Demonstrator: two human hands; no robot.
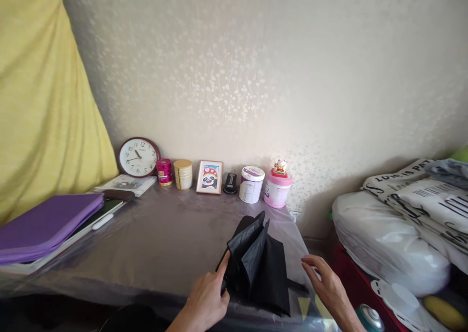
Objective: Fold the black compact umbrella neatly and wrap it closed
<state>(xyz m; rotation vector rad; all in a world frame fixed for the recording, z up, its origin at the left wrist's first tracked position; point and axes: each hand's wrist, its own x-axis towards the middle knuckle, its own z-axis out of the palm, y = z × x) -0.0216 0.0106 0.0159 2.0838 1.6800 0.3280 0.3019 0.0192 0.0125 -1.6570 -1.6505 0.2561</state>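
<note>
A black folding umbrella, its cloth folds loose and fanned out, lies near the table's front edge. My left hand grips it at its left end, around the dark handle, with the index finger stretched along the cloth. A short black strap sticks out to the right from under the cloth. Just beyond the strap, my right hand hovers by the table's right edge. Its fingers are bent but apart, with nothing visible between them.
Along the wall on the table stand a clock, tins, a framed panda picture and lidded tubs. Purple folders lie at left. Right of the table are a stuffed white bag and a spray can.
</note>
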